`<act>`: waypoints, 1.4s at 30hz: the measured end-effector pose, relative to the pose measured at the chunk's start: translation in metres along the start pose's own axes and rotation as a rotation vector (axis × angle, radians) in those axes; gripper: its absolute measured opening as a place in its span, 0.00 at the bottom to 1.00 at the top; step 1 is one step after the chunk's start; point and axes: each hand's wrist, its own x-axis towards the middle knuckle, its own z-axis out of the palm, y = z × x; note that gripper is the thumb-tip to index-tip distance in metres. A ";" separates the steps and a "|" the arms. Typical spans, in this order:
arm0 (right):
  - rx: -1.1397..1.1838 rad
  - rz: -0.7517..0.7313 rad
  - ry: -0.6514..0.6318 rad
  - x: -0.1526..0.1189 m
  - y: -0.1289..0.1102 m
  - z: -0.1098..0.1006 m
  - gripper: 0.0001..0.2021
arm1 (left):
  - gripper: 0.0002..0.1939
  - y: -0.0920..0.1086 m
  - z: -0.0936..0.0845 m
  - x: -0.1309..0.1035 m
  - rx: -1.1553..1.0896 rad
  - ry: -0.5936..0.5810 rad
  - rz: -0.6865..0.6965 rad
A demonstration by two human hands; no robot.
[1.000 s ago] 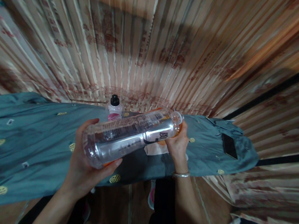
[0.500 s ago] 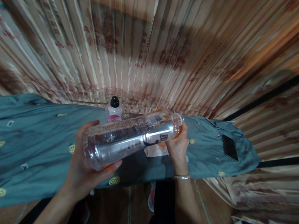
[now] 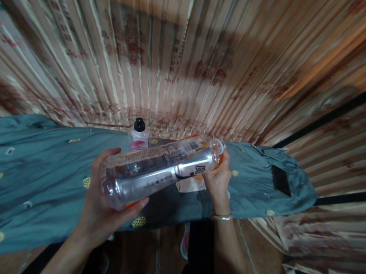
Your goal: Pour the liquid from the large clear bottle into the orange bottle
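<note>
A large clear plastic bottle [image 3: 164, 169] with a silvery printed label lies tilted between my hands, above the cloth. My left hand [image 3: 102, 198] wraps round its base. At the neck end, on the upper right, my right hand [image 3: 218, 175] is closed on the bottle; some of its fingers are hidden behind it. Something orange shows behind and under the bottle. Beyond it stands a small bottle [image 3: 139, 135] with a black cap and a pink label. Partly hidden below the big bottle is a whitish packet [image 3: 192, 185] on the cloth.
A teal cloth [image 3: 40, 176] with yellow pineapple prints covers the narrow surface. A black phone [image 3: 281, 180] lies near its right end. Pleated curtains [image 3: 163, 59] hang close behind and to the right, with dark bars [image 3: 337, 113] at the right.
Hardly anything differs. The big bottle seems turned very slightly about its length, its label print shifted a little; both hands keep their places on it.
</note>
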 end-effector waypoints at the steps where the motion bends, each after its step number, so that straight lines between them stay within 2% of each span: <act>1: -0.003 0.004 -0.001 0.000 0.000 0.000 0.36 | 0.46 -0.001 -0.001 0.000 -0.002 0.005 -0.010; 11: -0.031 0.022 -0.013 0.000 0.000 0.001 0.36 | 0.49 -0.005 -0.004 0.000 0.054 -0.045 0.051; 13: -0.019 0.014 -0.012 0.000 0.000 0.000 0.36 | 0.49 -0.003 -0.002 -0.001 0.041 -0.028 0.042; 16: -0.017 0.023 -0.012 0.000 0.000 0.000 0.37 | 0.46 0.000 0.001 -0.002 0.021 0.065 -0.013; 21: -0.026 0.021 0.001 0.000 0.001 0.000 0.37 | 0.48 0.001 0.001 0.000 0.002 -0.005 -0.024; 27: -0.025 0.012 -0.010 0.002 0.003 0.001 0.37 | 0.43 0.008 0.008 -0.003 -0.035 0.109 -0.090; 32: -0.026 0.059 -0.017 0.003 0.001 0.000 0.38 | 0.47 0.000 0.004 -0.001 -0.010 -0.024 -0.013; 35: -0.012 0.048 -0.004 0.003 0.001 0.000 0.37 | 0.46 -0.003 0.004 0.001 0.005 0.062 -0.017; 38: -0.019 0.038 -0.009 0.003 0.003 0.000 0.37 | 0.47 -0.001 0.006 0.000 0.016 0.053 0.006; 39: -0.027 0.034 -0.007 0.003 0.004 0.000 0.37 | 0.47 0.000 0.007 0.000 0.015 0.039 -0.013; 42: -0.048 0.017 0.005 0.002 0.005 0.000 0.36 | 0.43 0.001 0.008 -0.002 -0.028 0.111 -0.085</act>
